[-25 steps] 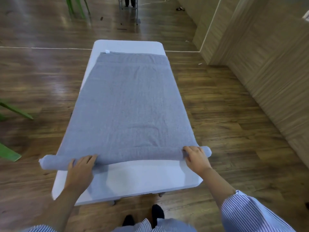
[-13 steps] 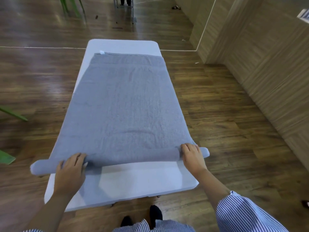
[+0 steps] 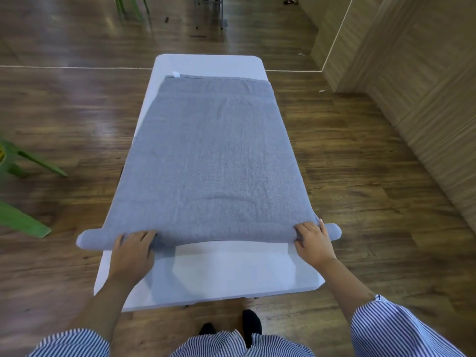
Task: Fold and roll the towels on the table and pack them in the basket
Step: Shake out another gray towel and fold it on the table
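Note:
A grey towel (image 3: 211,155) lies spread lengthwise over the white table (image 3: 231,269). Its near end is wound into a thin roll (image 3: 226,234) that sticks out past both long table edges. My left hand (image 3: 132,249) rests on the roll's left part, fingers laid flat over it. My right hand (image 3: 313,242) grips the roll near its right end, fingers curled over the top and thumb raised on the far side. No basket is in view.
Wooden floor surrounds the table. Green chair legs (image 3: 23,161) stand to the left, and a wood-panelled wall (image 3: 425,99) runs along the right. Metal legs (image 3: 208,11) stand on the floor beyond the table's far end. My feet (image 3: 251,328) are at the table's near edge.
Both hands have stayed on the roll, which has turned slightly away from me. My right thumb has lifted over the roll's far side. The view has shifted a little.

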The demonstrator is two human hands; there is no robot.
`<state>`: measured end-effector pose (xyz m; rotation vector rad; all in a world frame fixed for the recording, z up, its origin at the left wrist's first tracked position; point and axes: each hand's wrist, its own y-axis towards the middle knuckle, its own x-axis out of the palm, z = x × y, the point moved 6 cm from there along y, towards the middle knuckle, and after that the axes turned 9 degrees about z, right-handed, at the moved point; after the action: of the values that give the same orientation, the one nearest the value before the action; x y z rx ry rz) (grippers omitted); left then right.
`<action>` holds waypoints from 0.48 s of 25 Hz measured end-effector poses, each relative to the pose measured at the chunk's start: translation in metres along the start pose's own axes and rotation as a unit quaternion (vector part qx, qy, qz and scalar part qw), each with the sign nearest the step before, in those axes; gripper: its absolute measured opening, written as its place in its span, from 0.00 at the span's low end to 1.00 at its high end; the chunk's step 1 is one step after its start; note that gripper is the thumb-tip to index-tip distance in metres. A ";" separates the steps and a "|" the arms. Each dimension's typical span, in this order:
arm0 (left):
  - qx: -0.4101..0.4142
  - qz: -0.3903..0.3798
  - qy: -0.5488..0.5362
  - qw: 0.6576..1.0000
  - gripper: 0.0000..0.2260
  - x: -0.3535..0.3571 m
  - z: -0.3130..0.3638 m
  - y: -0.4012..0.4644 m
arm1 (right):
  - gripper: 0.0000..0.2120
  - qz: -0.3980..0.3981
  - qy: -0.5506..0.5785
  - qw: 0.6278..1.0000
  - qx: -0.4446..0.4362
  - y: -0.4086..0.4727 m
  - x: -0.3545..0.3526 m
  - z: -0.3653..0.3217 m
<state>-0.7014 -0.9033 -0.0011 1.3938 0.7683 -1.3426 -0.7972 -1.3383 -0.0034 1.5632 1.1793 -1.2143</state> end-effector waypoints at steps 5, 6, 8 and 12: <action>0.040 -0.010 0.011 0.999 0.20 -0.013 0.003 -0.008 | 0.12 -0.040 -0.009 0.999 -0.006 -0.004 -0.002 -0.005; 0.039 -0.013 0.012 0.999 0.20 -0.013 0.004 -0.007 | 0.13 -0.041 -0.012 0.999 -0.005 -0.005 -0.002 -0.006; 0.034 -0.014 0.006 0.999 0.18 -0.012 0.005 -0.005 | 0.13 -0.034 -0.013 0.999 0.000 -0.008 -0.002 -0.007; 0.022 -0.044 -0.015 0.999 0.18 -0.003 0.006 -0.005 | 0.15 -0.025 -0.025 0.999 0.012 -0.014 -0.005 -0.008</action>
<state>-0.7090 -0.9072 0.0010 1.3859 0.7923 -1.4523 -0.8094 -1.3288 0.0022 1.5203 1.1824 -1.2971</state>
